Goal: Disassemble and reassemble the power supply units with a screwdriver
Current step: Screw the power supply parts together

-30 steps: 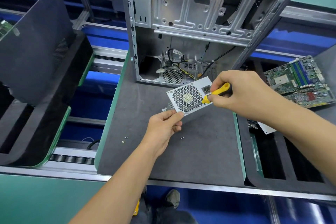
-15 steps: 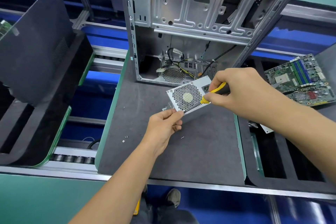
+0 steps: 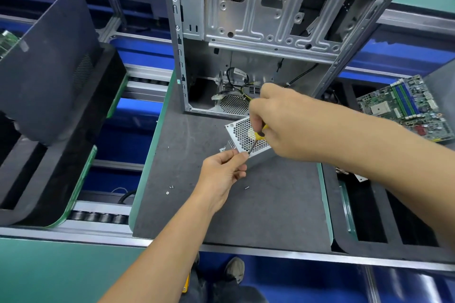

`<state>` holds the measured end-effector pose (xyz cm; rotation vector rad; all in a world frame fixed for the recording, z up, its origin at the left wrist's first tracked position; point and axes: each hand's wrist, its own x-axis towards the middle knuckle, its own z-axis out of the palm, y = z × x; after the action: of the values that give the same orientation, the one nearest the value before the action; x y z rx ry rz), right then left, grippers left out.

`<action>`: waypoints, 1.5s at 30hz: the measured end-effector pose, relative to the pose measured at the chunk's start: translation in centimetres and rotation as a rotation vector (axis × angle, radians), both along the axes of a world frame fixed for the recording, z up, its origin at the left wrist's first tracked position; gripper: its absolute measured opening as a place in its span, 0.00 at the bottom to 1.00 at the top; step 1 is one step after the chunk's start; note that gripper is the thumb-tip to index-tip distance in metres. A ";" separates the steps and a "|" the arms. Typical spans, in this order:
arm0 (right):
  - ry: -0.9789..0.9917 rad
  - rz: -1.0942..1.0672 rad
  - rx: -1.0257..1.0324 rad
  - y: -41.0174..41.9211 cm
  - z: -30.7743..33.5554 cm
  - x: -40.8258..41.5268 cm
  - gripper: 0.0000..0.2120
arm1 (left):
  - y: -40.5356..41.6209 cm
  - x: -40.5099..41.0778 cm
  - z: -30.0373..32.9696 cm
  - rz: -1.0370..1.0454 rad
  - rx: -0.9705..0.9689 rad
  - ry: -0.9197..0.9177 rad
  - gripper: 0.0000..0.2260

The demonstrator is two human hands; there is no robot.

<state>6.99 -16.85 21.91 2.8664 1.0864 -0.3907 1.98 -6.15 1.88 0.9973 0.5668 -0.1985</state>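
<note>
A silver power supply unit with a honeycomb fan grille lies tilted on the grey mat in front of the open computer case. My left hand pinches the unit's near lower corner between thumb and fingers. My right hand grips a yellow-handled screwdriver over the grille; its dark shaft slants down-left, tip at the corner by my left fingertips. Most of the handle is hidden in my fist. A second power supply with cables sits inside the case.
Loose screws and a small pin lie on the mat. A motherboard rests at right above a black foam tray. A dark side panel leans at left over another foam tray.
My right hand has swung left and over the grille, turning the screwdriver from lying across the unit's right side to pointing down at the near corner. My left hand holds still.
</note>
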 end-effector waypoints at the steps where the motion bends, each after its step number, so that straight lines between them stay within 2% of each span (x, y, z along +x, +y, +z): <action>1: -0.044 0.009 -0.046 0.0 0.1 0.2 0.02 | 0.0 0.0 0.0 -0.002 -0.005 -0.002 0.03; 3: -0.193 0.031 -0.141 0.1 0.0 0.2 0.11 | 0.0 0.0 -0.1 -0.002 -0.019 -0.010 0.02; 5: -0.249 0.016 -0.187 -0.1 0.2 0.1 0.16 | 0.1 0.0 -0.1 -0.003 -0.029 -0.016 0.01; 6: -0.192 0.012 -0.175 -0.2 0.4 0.1 0.15 | 0.1 0.0 -0.1 -0.003 -0.034 -0.023 0.01; 9: 0.014 0.059 -0.062 -0.5 0.7 0.5 0.03 | 0.1 -0.1 -0.1 -0.003 -0.048 -0.041 0.02; 12: -0.117 0.100 -0.151 -0.3 0.3 1.1 0.04 | 0.1 -0.1 -0.1 -0.004 -0.041 -0.039 0.02; 14: -0.237 0.093 -0.276 -0.4 0.0 1.0 0.08 | 0.1 -0.2 -0.1 -0.005 -0.040 -0.037 0.02; 16: -0.228 0.022 -0.321 -0.9 0.1 0.9 0.12 | 0.1 -0.2 -0.1 -0.009 -0.042 -0.040 0.02; 17: -0.165 0.005 -0.274 -1.2 0.3 0.8 0.12 | 0.2 -0.2 -0.1 -0.006 -0.041 -0.040 0.02; 20: -0.063 0.100 -0.194 -1.1 0.8 0.4 0.11 | 0.1 -0.1 -0.1 0.006 -0.044 -0.043 0.02; 21: -0.092 0.149 -0.195 -0.8 0.8 0.3 0.11 | 0.1 -0.1 0.0 0.005 -0.047 -0.043 0.02; 23: -0.214 0.201 -0.242 0.0 0.7 0.4 0.03 | 0.1 0.0 0.0 0.005 -0.052 -0.042 0.05; 26: -0.322 0.179 -0.272 0.5 0.5 0.1 0.15 | 0.0 -0.2 0.1 -0.007 -0.050 -0.048 0.04; 28: -0.252 0.132 -0.226 0.3 0.6 0.1 0.15 | 0.0 -0.3 0.1 -0.013 -0.044 -0.051 0.02; 30: -0.162 0.180 -0.212 0.1 0.4 0.3 0.11 | 0.1 -0.3 0.2 -0.010 -0.041 -0.050 0.02; 33: -0.160 0.222 -0.226 0.1 0.3 0.3 0.05 | 0.1 -0.1 0.2 -0.012 -0.039 -0.050 0.02; 34: -0.207 0.219 -0.230 0.3 0.3 0.2 0.05 | 0.1 -0.2 0.2 -0.010 -0.044 -0.049 0.02; 36: -0.276 0.173 -0.274 0.3 -0.1 -0.1 0.16 | 0.2 -0.1 0.2 -0.002 -0.049 -0.048 0.02; 37: -0.256 0.113 -0.270 0.1 -0.2 -0.1 0.18 | 0.2 -0.1 0.3 -0.004 -0.052 -0.046 0.02; 39: -0.139 0.046 -0.225 -0.6 0.0 0.0 0.17 | 0.2 -0.2 0.3 -0.004 -0.055 -0.048 0.03; 40: -0.091 0.081 -0.191 -0.8 0.2 0.2 0.16 | 0.2 -0.1 0.2 -0.003 -0.056 -0.050 0.03; 43: -0.169 0.243 -0.217 -0.9 0.2 0.5 0.06 | 0.1 0.0 0.4 -0.003 -0.048 -0.058 0.03; 45: -0.139 0.203 -0.301 -0.5 -1.0 -0.3 0.08 | 0.0 0.0 0.2 -0.003 -0.051 -0.067 0.06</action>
<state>6.67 -17.39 20.87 2.4559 1.1671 -0.3069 1.95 -6.11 2.11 0.9520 0.4965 -0.1805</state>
